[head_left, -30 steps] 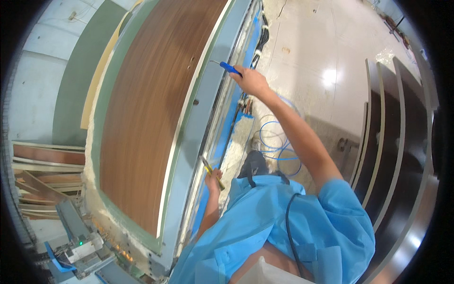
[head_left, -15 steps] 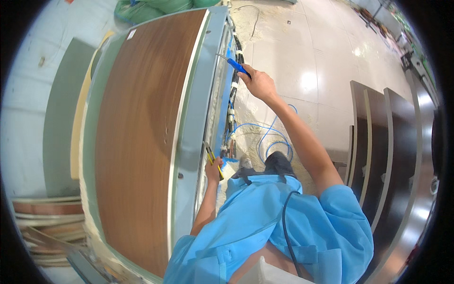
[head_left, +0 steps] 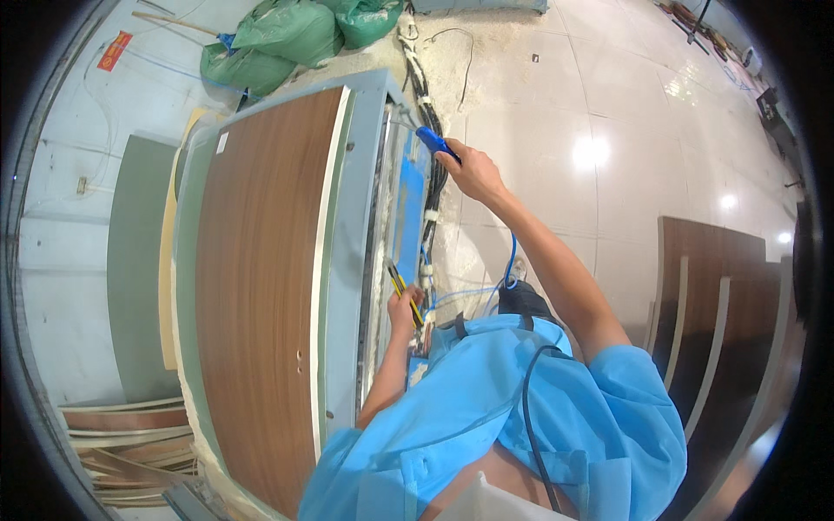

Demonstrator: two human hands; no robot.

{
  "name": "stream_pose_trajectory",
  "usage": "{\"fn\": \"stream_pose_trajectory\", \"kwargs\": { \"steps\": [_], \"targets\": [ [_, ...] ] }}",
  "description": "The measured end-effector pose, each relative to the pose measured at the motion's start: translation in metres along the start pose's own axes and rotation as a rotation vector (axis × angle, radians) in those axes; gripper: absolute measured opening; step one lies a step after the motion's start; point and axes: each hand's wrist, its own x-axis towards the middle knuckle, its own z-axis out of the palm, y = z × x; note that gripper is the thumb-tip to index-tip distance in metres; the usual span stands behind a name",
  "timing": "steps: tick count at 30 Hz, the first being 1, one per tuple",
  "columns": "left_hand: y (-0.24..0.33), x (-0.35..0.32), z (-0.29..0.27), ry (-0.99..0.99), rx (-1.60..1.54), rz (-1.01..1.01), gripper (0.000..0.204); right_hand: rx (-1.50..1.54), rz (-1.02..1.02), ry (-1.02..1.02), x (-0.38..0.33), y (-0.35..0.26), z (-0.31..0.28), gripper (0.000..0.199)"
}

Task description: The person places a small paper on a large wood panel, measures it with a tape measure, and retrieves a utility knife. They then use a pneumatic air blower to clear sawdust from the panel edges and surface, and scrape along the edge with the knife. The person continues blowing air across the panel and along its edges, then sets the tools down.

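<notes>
My right hand is closed round a blue air blow gun, its thin nozzle pointing up and left over the far right edge of the bench. A blue hose hangs below my right forearm. In my closed left hand is a yellow and black utility knife, tip up, beside the bench's right side. To the left lies a wood-grain board with a pale edge, on top of a green sheet. The blue-grey bench frame runs along its right.
Green sacks lie past the bench's far end. Black cables run along its right side amid pale dust. Dark brown panels stand at the right. Board offcuts are piled at the lower left; a grey-green panel stands above them.
The view has shifted, bringing more of the sacks into sight. The blow gun's nozzle has moved off the frame's top to its outer edge. Both hands keep their tools.
</notes>
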Motion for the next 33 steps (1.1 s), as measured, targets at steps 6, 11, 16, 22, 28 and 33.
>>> {"fn": "stream_pose_trajectory", "kwargs": {
  "steps": [6, 11, 16, 22, 28, 33],
  "targets": [
    [0.013, 0.036, 0.081, 0.042, 0.113, -0.076, 0.03, 0.944, 0.548, -0.214, 0.111, 0.103, -0.044, 0.053],
    [0.034, 0.089, 0.114, 0.188, -0.072, -0.071, 0.027, 1.202, 1.1, -0.362, 0.156, 0.232, -0.028, 0.063],
    [0.076, 0.222, 0.159, 0.156, -0.08, 0.045, 0.02, 1.308, 0.616, -0.392, 0.206, 0.336, -0.012, 0.047],
    [0.175, 0.362, 0.275, -0.032, 0.217, 0.063, 0.029, 1.338, 1.294, 0.183, 0.26, 0.43, -0.02, 0.034],
    [0.21, 0.473, 0.398, 0.054, 0.288, 0.051, 0.038, 0.948, 1.374, 0.02, 0.391, 0.499, 0.021, 0.041],
    [0.193, 0.42, 0.406, 0.186, 0.36, -0.034, 0.038, 0.407, 1.116, -0.406, 0.51, 0.524, -0.013, 0.034]
  ]
}}
